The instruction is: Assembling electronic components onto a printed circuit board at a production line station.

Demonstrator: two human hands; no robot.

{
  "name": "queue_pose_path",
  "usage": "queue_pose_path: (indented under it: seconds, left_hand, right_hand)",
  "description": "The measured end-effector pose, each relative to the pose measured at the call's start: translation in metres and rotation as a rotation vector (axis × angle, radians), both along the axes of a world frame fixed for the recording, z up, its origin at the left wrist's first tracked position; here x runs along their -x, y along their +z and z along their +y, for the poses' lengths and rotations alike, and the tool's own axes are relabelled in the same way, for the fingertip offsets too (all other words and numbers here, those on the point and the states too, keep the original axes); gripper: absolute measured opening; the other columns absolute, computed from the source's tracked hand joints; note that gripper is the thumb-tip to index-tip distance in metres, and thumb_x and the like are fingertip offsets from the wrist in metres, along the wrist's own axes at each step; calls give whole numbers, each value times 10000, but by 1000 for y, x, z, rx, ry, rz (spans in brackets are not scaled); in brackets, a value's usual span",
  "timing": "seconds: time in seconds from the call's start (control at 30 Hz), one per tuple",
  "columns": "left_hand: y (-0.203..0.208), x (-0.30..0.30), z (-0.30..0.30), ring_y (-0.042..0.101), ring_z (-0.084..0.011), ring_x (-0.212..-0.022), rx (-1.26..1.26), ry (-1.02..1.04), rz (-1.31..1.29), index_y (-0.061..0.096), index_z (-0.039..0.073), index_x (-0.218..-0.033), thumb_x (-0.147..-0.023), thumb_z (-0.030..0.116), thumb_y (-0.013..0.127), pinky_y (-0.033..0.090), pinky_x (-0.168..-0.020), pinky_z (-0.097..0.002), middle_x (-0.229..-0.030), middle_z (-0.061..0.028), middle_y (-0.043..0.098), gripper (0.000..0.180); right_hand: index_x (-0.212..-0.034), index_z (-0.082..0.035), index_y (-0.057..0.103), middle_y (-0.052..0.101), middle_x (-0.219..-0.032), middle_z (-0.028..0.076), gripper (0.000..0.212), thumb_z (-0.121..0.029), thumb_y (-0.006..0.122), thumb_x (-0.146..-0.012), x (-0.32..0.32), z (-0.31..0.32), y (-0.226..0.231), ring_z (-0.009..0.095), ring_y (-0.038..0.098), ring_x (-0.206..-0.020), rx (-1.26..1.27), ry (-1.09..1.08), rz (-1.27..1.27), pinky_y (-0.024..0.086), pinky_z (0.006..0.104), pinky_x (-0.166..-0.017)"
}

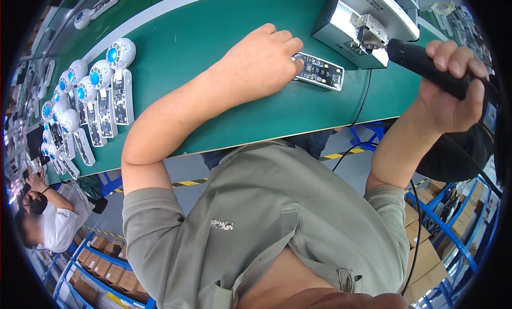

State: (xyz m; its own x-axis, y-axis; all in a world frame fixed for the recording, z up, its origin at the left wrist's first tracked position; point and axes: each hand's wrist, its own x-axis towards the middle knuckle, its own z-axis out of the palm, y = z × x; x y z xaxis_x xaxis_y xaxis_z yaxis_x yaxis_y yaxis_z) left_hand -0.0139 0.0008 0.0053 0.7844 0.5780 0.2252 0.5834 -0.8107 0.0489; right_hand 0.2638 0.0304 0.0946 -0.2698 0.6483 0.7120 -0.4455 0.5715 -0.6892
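Note:
My left hand is closed over one end of a white handheld fan lying on the green table. The fan's open handle shows a circuit board; its other end is hidden under my fingers. My right hand grips a black electric screwdriver, held nearly level. Its tip reaches into the metal front of a silver screw feeder at the far right of the table. Whether a screw sits on the tip is too small to tell.
Several white fans with round heads and blue centres lie in rows at the left of the green table. A thin black cable hangs over the near edge. Another person works at the far left. Shelves with cardboard boxes stand behind.

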Motion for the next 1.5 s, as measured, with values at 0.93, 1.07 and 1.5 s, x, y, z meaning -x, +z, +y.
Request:
queue_pose_path:
  seconds: [0.93,1.07,1.5]
  left_hand:
    - [2,-2,-2,571,-179,-877,-16,27,14,693,97,-903,-809,182,689,437,-829,-307,-993,-44,583,127]
    - [1,-2,-1,571,-186,-877,-15,29,13,689,98,-912,-806,171,685,438,-829,-310,-994,-47,585,129]
    - [-2,-12,-10,558,-197,-891,24,-68,-57,659,76,-937,-774,195,699,431,-835,-320,-993,-50,588,206]
  right_hand:
    - [-1157,19,535,592,-790,91,356,-212,534,-886,12,-23,-45,202,589,-668,81,104,-96,512,318,-631]
    - [-1113,0,539,588,-777,78,317,-207,560,-874,15,-25,-46,200,586,-658,83,97,-118,510,309,-616]
    - [-1211,-8,549,594,-867,85,408,-287,439,-934,-12,7,-1,232,594,-766,-84,43,-130,496,399,-748]
